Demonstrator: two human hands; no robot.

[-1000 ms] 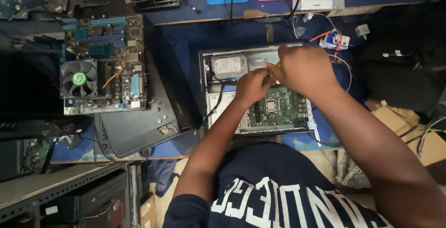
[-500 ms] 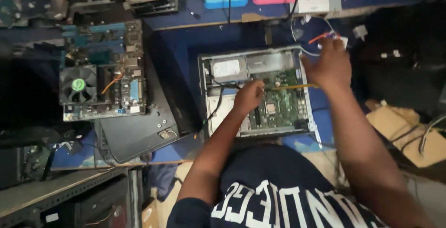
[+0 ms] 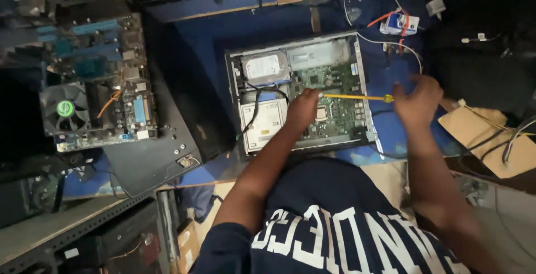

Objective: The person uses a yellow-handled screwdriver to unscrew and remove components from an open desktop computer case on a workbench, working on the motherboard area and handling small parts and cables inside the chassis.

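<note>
An open desktop computer case (image 3: 234,84) lies flat on the blue bench, showing a green motherboard (image 3: 340,112), a silver hard drive (image 3: 267,67) and a white-labelled drive (image 3: 262,120). My left hand (image 3: 301,109) rests on the motherboard with curled fingers, right at the tip of a thin yellow screwdriver (image 3: 352,96). I cannot tell whether those fingers pinch the tip. My right hand (image 3: 416,101) is closed on the screwdriver's handle just beyond the case's right edge. The shaft lies level across the board.
A loose motherboard (image 3: 106,56) with a cooling fan (image 3: 64,109) lies at the left, beside a dark case panel (image 3: 151,162). A piece of cardboard (image 3: 480,134) and cables are at the right. A small white part with orange wires (image 3: 399,23) sits behind the case.
My right hand has moved from over the middle of the case out past its right edge, with the screwdriver stretched between both hands. My left hand stayed on the motherboard.
</note>
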